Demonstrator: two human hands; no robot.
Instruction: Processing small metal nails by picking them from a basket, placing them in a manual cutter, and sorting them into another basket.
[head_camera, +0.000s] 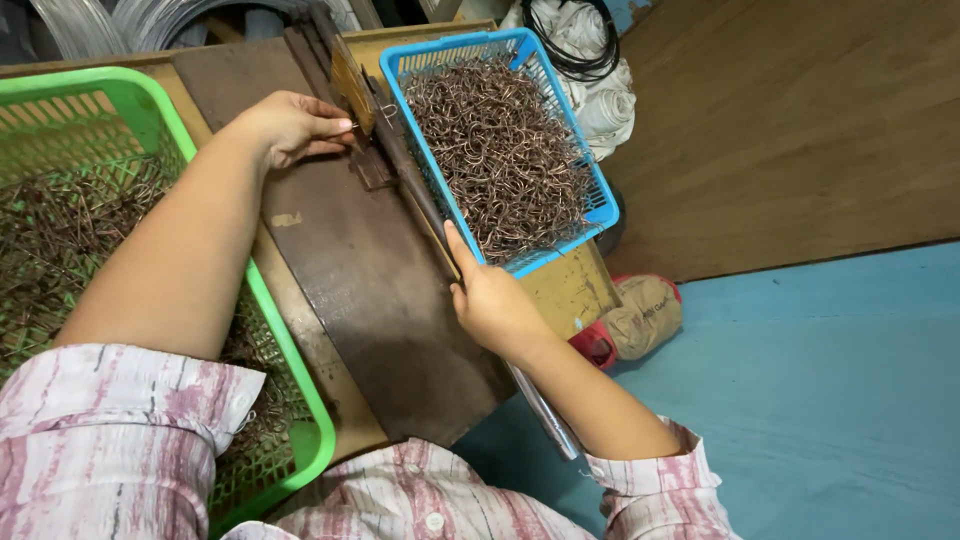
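My left hand (292, 125) pinches a small bent wire piece against the hinged end of a dark metal lever tool (372, 150) on a brown steel plate (365, 290). My right hand (490, 300) is closed around the tool's long metal handle (540, 410), which runs down past the table's edge. Right of the tool, a blue plastic basket (600, 205) is filled with several copper-coloured bent wire pieces (500, 150). On the left, under my left forearm, a green plastic basket (300, 380) holds more of the same wire pieces (60, 230).
The plate lies on a wooden bench (570, 290). Coils of wire (90, 20) and white sacks with black cable (590, 60) lie at the back. A tan and red bag (640, 315) sits on the blue floor (820, 400) by a wooden board.
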